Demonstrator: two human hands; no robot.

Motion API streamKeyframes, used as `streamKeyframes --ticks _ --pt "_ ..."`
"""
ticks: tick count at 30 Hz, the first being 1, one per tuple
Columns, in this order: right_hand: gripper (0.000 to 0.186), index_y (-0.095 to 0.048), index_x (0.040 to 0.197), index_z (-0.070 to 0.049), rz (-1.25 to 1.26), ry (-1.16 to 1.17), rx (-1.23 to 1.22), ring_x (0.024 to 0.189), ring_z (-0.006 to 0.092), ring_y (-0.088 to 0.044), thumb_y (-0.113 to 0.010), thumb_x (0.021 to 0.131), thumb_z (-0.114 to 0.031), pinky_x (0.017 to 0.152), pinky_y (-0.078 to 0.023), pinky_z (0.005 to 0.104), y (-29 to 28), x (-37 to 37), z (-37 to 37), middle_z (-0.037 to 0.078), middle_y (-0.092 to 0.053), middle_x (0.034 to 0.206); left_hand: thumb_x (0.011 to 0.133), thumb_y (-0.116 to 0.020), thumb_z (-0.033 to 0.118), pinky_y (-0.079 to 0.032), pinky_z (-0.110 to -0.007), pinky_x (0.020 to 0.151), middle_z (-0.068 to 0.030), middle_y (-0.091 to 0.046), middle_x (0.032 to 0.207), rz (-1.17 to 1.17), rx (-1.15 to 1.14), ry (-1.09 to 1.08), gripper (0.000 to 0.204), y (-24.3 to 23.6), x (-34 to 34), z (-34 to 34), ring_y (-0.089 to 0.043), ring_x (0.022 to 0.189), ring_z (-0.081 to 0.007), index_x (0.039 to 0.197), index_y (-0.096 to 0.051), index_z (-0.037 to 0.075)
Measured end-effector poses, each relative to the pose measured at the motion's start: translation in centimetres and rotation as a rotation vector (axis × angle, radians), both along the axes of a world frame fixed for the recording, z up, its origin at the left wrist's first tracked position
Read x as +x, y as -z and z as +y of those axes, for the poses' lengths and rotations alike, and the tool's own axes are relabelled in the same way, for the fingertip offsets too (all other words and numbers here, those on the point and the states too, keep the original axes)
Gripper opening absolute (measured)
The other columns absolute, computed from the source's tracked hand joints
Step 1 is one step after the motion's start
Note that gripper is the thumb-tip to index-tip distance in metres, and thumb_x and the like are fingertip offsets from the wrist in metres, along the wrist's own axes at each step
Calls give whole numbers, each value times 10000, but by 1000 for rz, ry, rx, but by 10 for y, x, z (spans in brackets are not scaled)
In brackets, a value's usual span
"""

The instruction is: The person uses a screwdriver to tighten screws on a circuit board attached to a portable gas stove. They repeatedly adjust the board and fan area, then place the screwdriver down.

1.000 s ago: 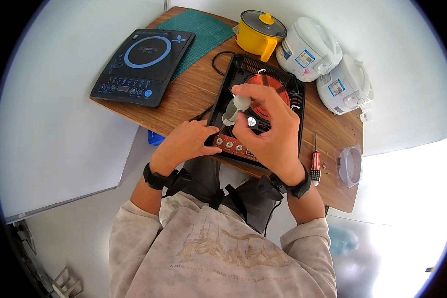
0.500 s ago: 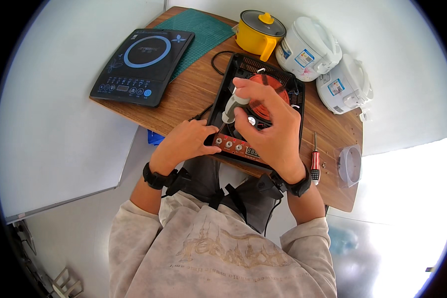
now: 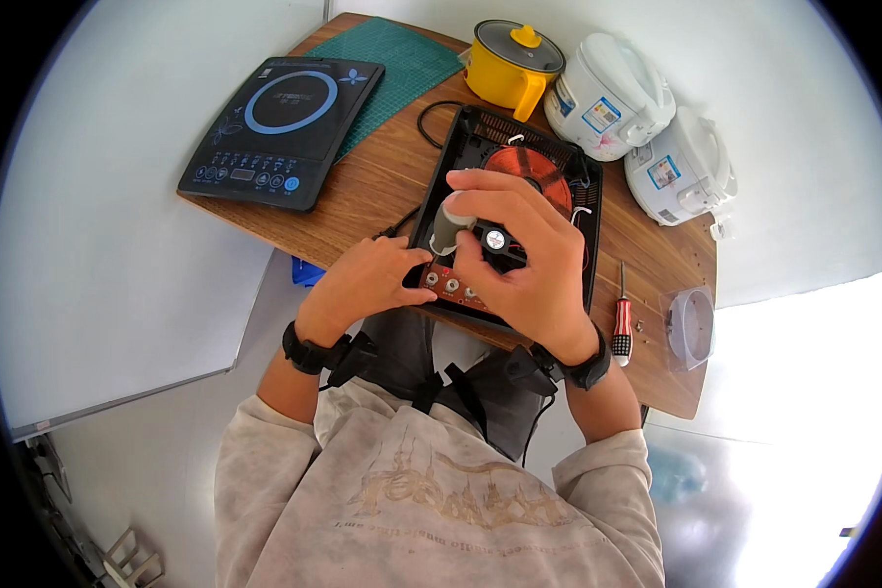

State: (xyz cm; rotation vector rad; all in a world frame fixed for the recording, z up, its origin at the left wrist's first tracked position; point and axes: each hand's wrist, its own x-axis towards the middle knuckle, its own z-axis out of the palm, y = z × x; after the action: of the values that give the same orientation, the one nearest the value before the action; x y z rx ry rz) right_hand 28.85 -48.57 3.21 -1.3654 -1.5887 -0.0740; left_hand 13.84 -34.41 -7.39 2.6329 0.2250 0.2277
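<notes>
In front of me lies an opened induction cooker base (image 3: pixel 598 225), a black tray with a copper coil (image 3: pixel 529 174) and a small fan (image 3: pixel 496 239) inside. Along its near edge runs a reddish control board (image 3: pixel 443 285) with round buttons. My right hand (image 3: pixel 534 260) pinches the grey-white handle of a screwdriver (image 3: pixel 449 231), held nearly upright over the board's left end. The screwdriver's tip is mostly hidden. My left hand (image 3: pixel 363 279) grips the base's near left corner, thumb and forefinger on either side of the tip. My right hand covers the board's right part.
A black induction cooktop panel (image 3: pixel 265 176) lies at left, partly over a green cutting mat (image 3: pixel 392 59). A yellow pot (image 3: pixel 505 73) and two white rice cookers (image 3: pixel 603 108) stand behind. A red-handled screwdriver (image 3: pixel 622 318), small screws and a clear round container (image 3: pixel 691 328) lie at right.
My right hand has tilted the screwdriver more upright and shifted slightly left, uncovering more of the coil and fan. My left hand stays in place.
</notes>
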Motion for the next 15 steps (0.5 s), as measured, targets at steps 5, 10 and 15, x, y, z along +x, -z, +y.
streamKeyframes --ticks 5,10,15 --pt "320 -705 1092 -53 -15 34 -43 933 277 -689 -816 794 -19 788 -586 355 0 -2 -2 108 -650 1158 871 -763 447 -543 -457 801 -163 -672 925 7 -44 -12 497 3 0 1 -669 920 -352 1156 -727 42" --pt "452 -642 1217 -74 75 30 -62 931 280 -688 -830 806 -52 783 -585 352 8 -1 1 119 -649 1154 857 -782 408 -549 -464 798 -155 -690 968 -13 -22 -16 463 1 0 -1 -677 921 -362 1142 -721 50" --pt "502 -594 1283 -87 198 39 -196 916 275 -711 -797 829 -25 791 -600 337 14 -4 -3 110 -688 1134 832 -815 353 -558 -479 798 -172 -722 1054 -12 -48 -24 410 4 0 1 -692 935 -395 1103 -713 62"
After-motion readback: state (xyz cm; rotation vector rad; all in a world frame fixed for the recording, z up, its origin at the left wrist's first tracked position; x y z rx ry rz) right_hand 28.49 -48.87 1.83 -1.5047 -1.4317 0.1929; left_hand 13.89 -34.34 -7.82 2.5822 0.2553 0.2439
